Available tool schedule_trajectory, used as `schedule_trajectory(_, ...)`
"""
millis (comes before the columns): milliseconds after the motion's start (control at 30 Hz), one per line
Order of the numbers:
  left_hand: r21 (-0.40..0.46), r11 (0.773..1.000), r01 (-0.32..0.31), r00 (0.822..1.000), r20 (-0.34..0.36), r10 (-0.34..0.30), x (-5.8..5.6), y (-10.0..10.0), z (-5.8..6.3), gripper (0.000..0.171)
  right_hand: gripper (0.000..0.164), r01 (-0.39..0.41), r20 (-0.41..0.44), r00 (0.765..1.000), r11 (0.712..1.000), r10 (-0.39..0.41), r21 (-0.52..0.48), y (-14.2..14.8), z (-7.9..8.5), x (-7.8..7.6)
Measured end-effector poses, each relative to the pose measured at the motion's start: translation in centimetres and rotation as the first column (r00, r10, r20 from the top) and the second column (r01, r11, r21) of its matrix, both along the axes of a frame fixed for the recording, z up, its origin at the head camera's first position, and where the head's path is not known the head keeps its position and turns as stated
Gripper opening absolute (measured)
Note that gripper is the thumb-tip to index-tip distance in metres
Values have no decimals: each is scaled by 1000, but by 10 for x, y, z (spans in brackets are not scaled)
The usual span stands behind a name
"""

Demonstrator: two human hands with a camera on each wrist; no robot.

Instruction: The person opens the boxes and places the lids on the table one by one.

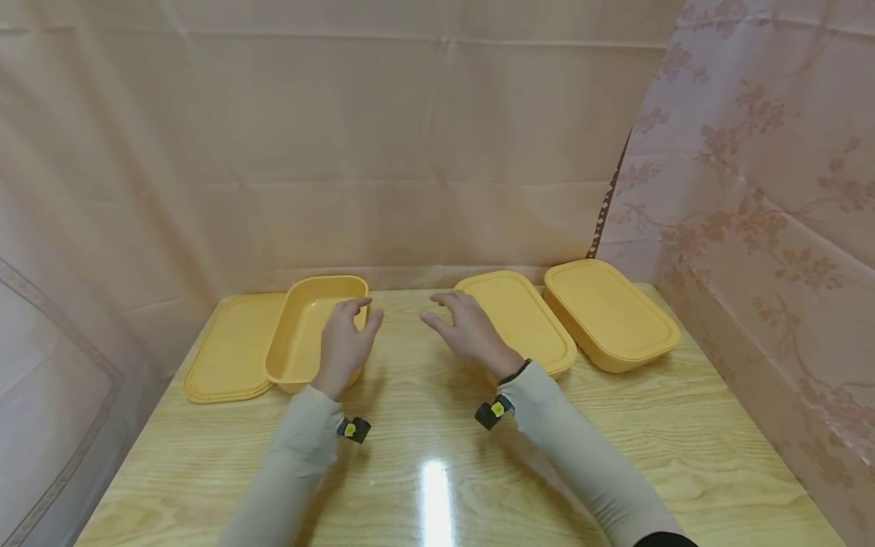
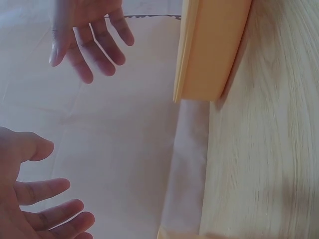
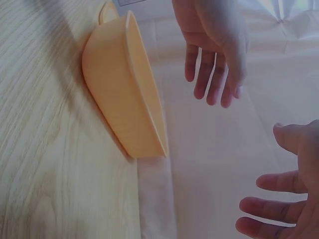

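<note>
My left hand (image 1: pixel 345 342) hovers above the right side of an uncovered yellow food container (image 1: pixel 292 346), its fingers spread and holding nothing. That container's left side meets a flat yellow lid (image 1: pixel 229 349) on the table. Across a gap, my right hand (image 1: pixel 468 327) is held up with loosely bent, empty fingers, in front of a yellow lidded container (image 1: pixel 526 323). Both wrist views show the palms facing each other with air between them. In the right wrist view the uncovered container (image 3: pixel 117 84) stands apart from both hands.
A second lidded yellow container (image 1: pixel 611 311) stands at the back right, close against the other one. Pale cloth (image 1: pixel 410 152) hangs behind the wooden table (image 1: pixel 410 456), and flowered cloth (image 1: pixel 772 228) on the right. Small black devices sit on both wrists.
</note>
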State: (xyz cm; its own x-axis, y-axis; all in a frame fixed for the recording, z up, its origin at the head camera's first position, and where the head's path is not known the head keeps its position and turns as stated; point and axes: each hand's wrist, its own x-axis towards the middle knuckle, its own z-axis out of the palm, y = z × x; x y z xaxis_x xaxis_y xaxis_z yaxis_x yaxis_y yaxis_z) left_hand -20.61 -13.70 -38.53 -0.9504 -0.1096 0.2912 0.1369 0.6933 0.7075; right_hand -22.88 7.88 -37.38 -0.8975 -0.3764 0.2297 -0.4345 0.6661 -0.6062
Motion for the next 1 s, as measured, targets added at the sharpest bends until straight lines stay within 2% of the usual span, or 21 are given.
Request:
schedule_trajectory(200, -2, 1000, 8, 1000, -14, -8, -2, 9, -2, 42, 52, 15, -17, 1000, 1000, -15, 7, 7, 4, 1)
schedule_trajectory(433, -5, 1000, 18, 999, -31, -18, -3, 20, -4, 42, 53, 32, 2, 999, 999, -32, -15, 15, 7, 3)
schedule_trajectory(1000, 29, 998, 64, 997, -51, -62, -1, 43, -8, 41, 53, 58, -11, 998, 998, -58, -29, 35, 5, 4)
